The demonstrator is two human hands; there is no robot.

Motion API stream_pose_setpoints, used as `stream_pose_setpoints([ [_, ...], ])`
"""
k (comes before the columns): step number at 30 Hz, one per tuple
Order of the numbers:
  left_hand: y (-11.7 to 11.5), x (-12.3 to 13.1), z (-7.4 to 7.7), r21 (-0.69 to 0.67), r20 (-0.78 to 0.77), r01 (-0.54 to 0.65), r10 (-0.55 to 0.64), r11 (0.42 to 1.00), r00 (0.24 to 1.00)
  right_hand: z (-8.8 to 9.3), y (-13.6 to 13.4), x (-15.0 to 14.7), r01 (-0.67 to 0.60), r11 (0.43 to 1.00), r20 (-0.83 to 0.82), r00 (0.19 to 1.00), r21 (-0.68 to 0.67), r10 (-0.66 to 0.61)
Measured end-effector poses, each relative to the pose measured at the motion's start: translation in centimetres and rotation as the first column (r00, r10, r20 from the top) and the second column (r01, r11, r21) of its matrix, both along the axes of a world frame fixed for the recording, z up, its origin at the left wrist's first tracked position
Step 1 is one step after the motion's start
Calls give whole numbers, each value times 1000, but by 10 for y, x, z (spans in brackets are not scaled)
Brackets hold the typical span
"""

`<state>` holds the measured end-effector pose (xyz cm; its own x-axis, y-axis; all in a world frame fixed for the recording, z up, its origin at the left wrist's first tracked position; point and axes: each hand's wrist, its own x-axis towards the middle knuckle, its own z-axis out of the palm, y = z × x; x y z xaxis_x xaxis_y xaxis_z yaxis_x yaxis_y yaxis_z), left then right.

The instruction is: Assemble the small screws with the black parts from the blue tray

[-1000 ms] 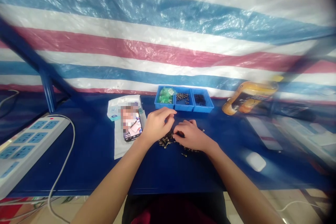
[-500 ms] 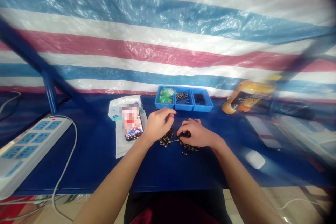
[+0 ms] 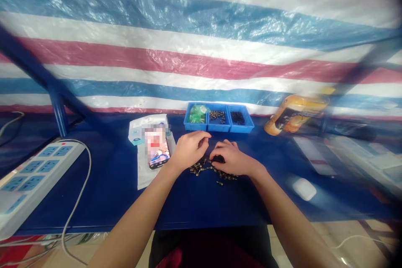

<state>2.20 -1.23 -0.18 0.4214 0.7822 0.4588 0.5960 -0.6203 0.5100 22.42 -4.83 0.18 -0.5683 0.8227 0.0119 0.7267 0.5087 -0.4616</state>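
My left hand hovers over a scatter of small brass and black parts on the blue table, its fingers curled in a pinch. Whatever they hold is too small to name. Just to its right, my right hand rests among the same parts, fingers bent and pinched on a small dark piece. The fingertips of the two hands nearly meet above the pile.
A blue three-compartment tray with green, brass and black parts stands behind the hands. A phone lies on white paper at left, a power strip at far left. An orange bottle lies back right, a white mouse to the right.
My right hand has shifted slightly right and up off the pile, uncovering more parts and pinching a dark piece. My left hand has stayed nearly in place.
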Motion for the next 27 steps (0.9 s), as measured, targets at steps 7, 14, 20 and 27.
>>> stream_pose_setpoints([
  [7,1,0,-1,-2,-27,4,-4,1000,1000,-2,2,-3,-11,1000,-13,1000,4,11],
  [14,2,0,-1,-7,-31,11,-12,1000,999,-6,3,-6,-13,1000,-52,999,25,14],
  [20,1,0,0,-18,-7,32,-32,999,999,2,7,1,140,988,-374,922,71,-104],
  [27,-7,5,6,-97,-5,115,-116,989,993,5,7,-2,261,961,-570,804,89,-165],
])
